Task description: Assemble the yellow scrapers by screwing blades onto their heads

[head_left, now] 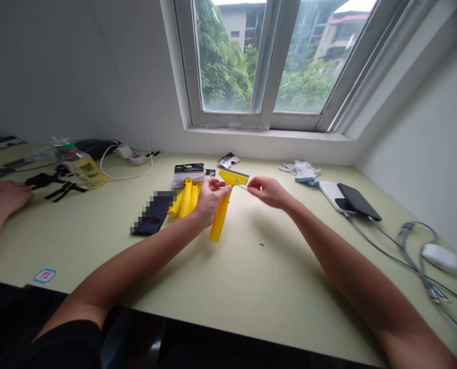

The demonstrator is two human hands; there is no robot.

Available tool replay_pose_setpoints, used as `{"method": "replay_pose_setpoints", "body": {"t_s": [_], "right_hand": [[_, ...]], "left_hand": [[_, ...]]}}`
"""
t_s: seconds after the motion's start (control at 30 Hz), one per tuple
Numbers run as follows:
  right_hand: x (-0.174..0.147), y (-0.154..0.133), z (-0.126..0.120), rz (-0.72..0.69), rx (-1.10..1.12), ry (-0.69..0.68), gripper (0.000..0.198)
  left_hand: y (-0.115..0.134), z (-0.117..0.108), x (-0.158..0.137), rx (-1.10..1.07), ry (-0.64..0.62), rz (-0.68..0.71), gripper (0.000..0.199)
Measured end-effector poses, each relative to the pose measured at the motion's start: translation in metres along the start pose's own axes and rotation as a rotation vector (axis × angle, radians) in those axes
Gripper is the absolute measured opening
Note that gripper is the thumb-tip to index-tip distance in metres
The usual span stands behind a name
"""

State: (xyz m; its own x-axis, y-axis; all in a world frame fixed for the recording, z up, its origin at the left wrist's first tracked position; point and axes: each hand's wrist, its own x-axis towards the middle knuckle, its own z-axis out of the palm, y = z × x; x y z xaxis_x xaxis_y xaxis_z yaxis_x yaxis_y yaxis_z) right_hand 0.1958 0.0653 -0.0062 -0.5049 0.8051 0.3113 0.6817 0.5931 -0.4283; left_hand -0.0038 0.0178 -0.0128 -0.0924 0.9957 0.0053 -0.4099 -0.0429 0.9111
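Observation:
A yellow scraper (221,218) is raised over the table, its broad head with a dark blade edge at the top and its handle slanting down. My left hand (209,201) is closed around it just below the head. At the right end of the head, my right hand (265,190) is closed in a pinch on a thin rod-like piece that points toward the scraper; its kind is too small to make out. Several more yellow scraper handles (185,200) lie behind my left hand, partly hidden by it. A small dark metal piece (262,244) lies on the table below.
A dark phone (155,212) and black-and-white packaging (187,174) lie left of centre. A bottle (84,166) and another person's hand (8,197) are at the left. White gloves (300,170), power banks (357,200) and tangled cables (409,246) occupy the right.

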Motion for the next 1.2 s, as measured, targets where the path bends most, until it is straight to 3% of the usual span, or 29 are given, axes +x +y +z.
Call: {"method": "replay_pose_setpoints", "body": {"t_s": [0.07, 0.2, 0.37, 0.6, 1.07, 1.2], "right_hand": [[-0.006, -0.002, -0.026, 0.065, 0.155, 0.154, 0.02], [-0.016, -0.027, -0.05, -0.036, 0.172, 0.137, 0.019], [-0.018, -0.053, -0.035, -0.157, 0.04, 0.111, 0.011], [-0.02, -0.053, -0.029, -0.195, -0.007, 0.112, 0.01], [-0.019, -0.058, -0.027, -0.166, 0.016, 0.077, 0.005], [-0.018, -0.056, -0.029, -0.096, 0.089, 0.068, 0.007]], "left_hand": [[-0.005, 0.001, -0.003, 0.022, -0.087, -0.039, 0.05], [-0.012, 0.005, -0.015, 0.104, -0.232, -0.058, 0.051], [-0.013, 0.009, -0.028, 0.18, -0.297, -0.027, 0.056], [-0.016, 0.01, -0.031, 0.242, -0.321, 0.031, 0.034], [-0.014, 0.007, -0.034, 0.239, -0.404, 0.093, 0.037], [-0.012, 0.007, -0.035, 0.264, -0.411, 0.108, 0.039]]}}
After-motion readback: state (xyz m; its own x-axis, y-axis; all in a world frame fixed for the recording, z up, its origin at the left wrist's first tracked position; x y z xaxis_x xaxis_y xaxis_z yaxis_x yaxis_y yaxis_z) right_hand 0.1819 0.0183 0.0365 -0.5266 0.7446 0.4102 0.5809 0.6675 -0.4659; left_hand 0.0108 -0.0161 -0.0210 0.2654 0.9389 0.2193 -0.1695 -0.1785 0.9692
